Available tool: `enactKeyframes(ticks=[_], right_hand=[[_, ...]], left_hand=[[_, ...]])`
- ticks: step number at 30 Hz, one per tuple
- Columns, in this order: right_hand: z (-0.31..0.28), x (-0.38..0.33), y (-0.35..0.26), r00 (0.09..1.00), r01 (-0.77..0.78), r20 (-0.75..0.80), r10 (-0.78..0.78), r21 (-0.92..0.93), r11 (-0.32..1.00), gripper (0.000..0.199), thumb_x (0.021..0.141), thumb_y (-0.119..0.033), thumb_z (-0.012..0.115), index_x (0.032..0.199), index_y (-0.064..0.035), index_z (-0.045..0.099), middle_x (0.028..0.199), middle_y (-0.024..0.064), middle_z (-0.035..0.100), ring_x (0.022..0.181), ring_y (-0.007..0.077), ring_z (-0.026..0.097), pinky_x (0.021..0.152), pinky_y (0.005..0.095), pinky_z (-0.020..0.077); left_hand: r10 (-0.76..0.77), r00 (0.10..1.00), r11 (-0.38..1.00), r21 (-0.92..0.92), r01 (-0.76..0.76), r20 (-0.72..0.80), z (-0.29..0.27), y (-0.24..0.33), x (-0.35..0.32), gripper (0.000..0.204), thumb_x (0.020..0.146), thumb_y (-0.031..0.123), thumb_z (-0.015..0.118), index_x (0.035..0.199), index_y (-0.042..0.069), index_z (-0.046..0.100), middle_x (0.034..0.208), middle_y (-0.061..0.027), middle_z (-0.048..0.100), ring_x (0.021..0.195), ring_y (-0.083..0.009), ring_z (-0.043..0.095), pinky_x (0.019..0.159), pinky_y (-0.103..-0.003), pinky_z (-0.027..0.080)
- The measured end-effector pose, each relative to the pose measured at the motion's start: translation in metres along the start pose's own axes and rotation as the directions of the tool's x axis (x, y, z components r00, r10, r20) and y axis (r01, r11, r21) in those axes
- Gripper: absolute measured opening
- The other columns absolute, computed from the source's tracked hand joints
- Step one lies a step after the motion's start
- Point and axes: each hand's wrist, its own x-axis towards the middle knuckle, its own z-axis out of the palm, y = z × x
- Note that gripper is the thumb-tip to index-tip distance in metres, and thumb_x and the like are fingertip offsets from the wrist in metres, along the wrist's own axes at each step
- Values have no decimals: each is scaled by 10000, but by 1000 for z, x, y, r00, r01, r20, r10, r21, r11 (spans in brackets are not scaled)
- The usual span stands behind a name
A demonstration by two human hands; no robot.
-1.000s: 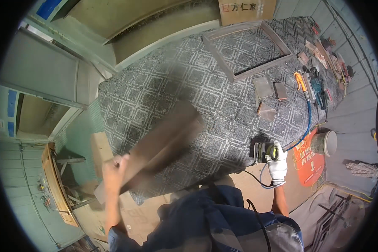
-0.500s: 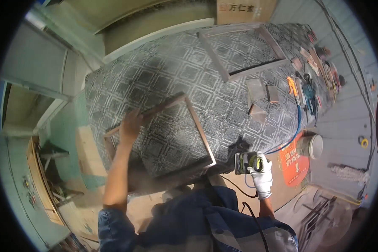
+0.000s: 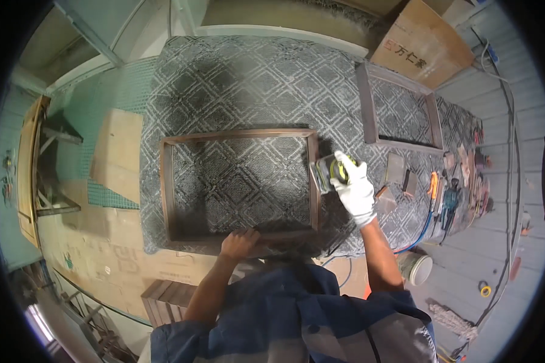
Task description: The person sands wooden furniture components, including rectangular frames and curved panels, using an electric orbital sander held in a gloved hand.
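A brown wooden frame (image 3: 166, 181) lies flat on the patterned grey cloth covering the table (image 3: 242, 78). My left hand (image 3: 241, 243), bare, presses on the frame's near rail. My right hand (image 3: 354, 184), in a white glove, grips a small green and grey power sander (image 3: 326, 172) just outside the frame's right rail. The sander's cord runs off toward the table's near edge.
A second wooden frame (image 3: 369, 109) lies further right on the table. Small blocks (image 3: 396, 169) and hand tools, one with an orange handle (image 3: 433, 184), lie at the right end. A cardboard box (image 3: 421, 45) stands behind. A white bucket (image 3: 416, 268) sits on the floor.
The frame, carried tilted in my left hand a second ago, now lies flat on the cloth. My right hand lifted the sander from the table's near edge to the frame's right rail.
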Motion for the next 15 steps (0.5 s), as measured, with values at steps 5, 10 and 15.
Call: enactKeyframes(ticks=[5, 10, 15], right_hand=[[15, 78, -7, 1000, 12, 11, -12, -42, 999, 719, 845, -179, 831, 1492, -358, 576, 1111, 153, 569, 940, 326, 700, 880, 388, 595], [13, 88, 8, 999, 27, -20, -29, -81, 996, 722, 844, -193, 834, 1496, -361, 571, 1149, 183, 575, 934, 347, 696, 872, 402, 593], [-1, 2, -2, 998, 57, 8, -57, -56, 997, 700, 834, -165, 838, 1468, -341, 600, 1177, 180, 588, 926, 367, 719, 813, 412, 616]], left_hand=[[3, 996, 1000, 2, -3, -94, 19, -5, -10, 306, 912, 411, 690, 950, 116, 618, 954, -63, 677, 903, -251, 721, 758, -379, 592], [8, 996, 1000, 9, -7, -87, 14, -1, 0, 374, 900, 470, 698, 957, 112, 605, 978, -58, 677, 919, -234, 719, 786, -359, 592], [29, 996, 999, 22, -27, -87, 15, -2, -2, 397, 900, 504, 698, 932, 119, 606, 927, -60, 659, 848, -232, 711, 750, -363, 583]])
